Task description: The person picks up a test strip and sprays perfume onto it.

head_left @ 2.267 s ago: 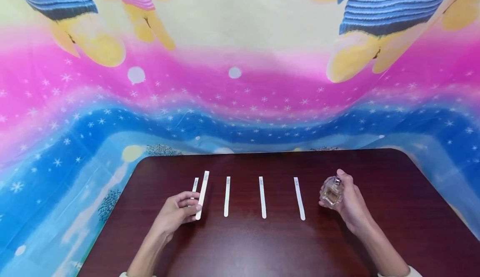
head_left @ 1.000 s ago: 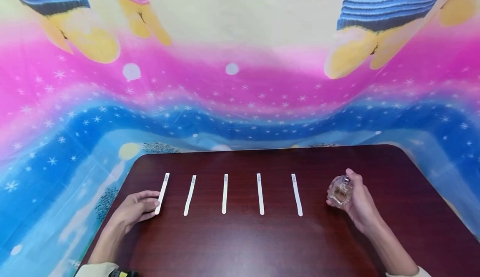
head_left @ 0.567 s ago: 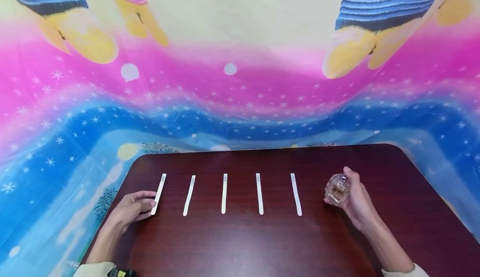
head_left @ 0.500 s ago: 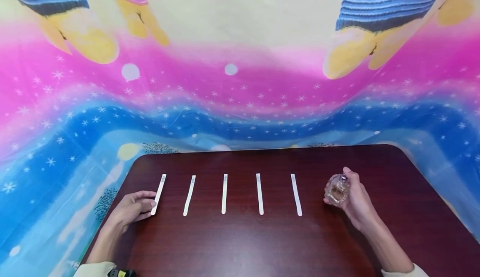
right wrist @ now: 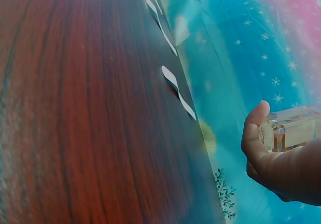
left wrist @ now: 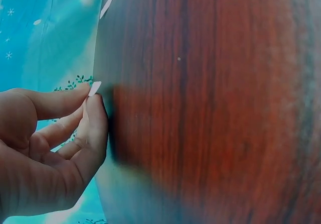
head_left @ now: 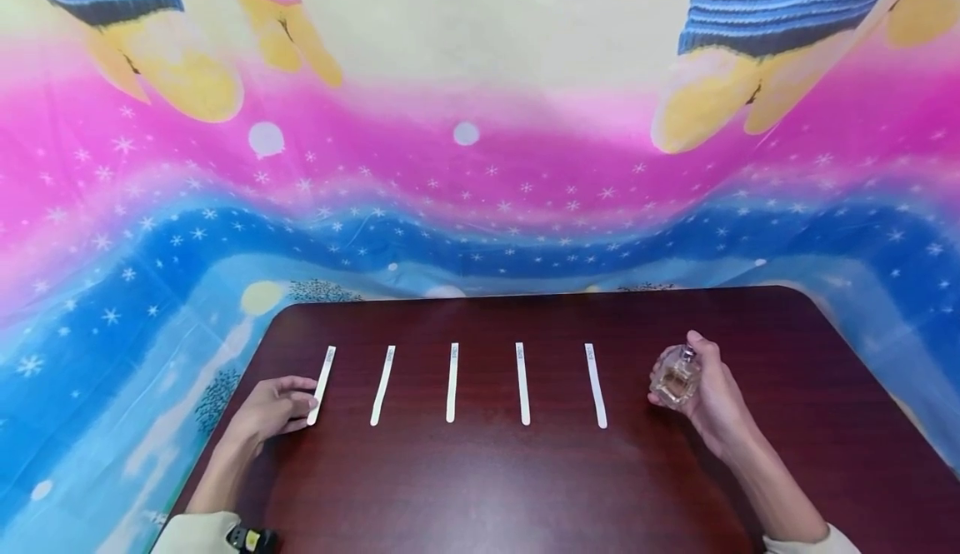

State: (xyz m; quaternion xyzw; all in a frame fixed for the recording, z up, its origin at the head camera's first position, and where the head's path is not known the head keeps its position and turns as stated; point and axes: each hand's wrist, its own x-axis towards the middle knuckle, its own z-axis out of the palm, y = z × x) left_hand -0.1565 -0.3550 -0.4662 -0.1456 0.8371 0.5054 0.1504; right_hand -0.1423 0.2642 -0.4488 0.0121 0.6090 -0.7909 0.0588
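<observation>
Near the left side of the table, my left hand (head_left: 276,408) pinches the lower end of a white paper perfume test strip (head_left: 324,379) between thumb and finger. Only the strip's tip (left wrist: 95,89) shows at the fingertips in the left wrist view. My right hand (head_left: 712,408) grips a clear glass perfume bottle (head_left: 677,381) holding pale amber liquid, raised over the right part of the table. The thumb lies by the bottle's silver neck, and part of the glass is hidden by the fingers. Several more test strips (head_left: 452,383) lie spaced in a row between the hands, small print at their far ends.
The dark red-brown wooden table (head_left: 480,487) has rounded far corners. Behind it hangs a printed cloth backdrop (head_left: 480,196) in pink and blue, which also runs down both sides. A black device (head_left: 253,539) sits at the left cuff.
My left hand has carried its strip leftward, from over the nearest lying strip to the left end of the row. Lately it barely moves. The right hand keeps holding the bottle, shifting only slightly.
</observation>
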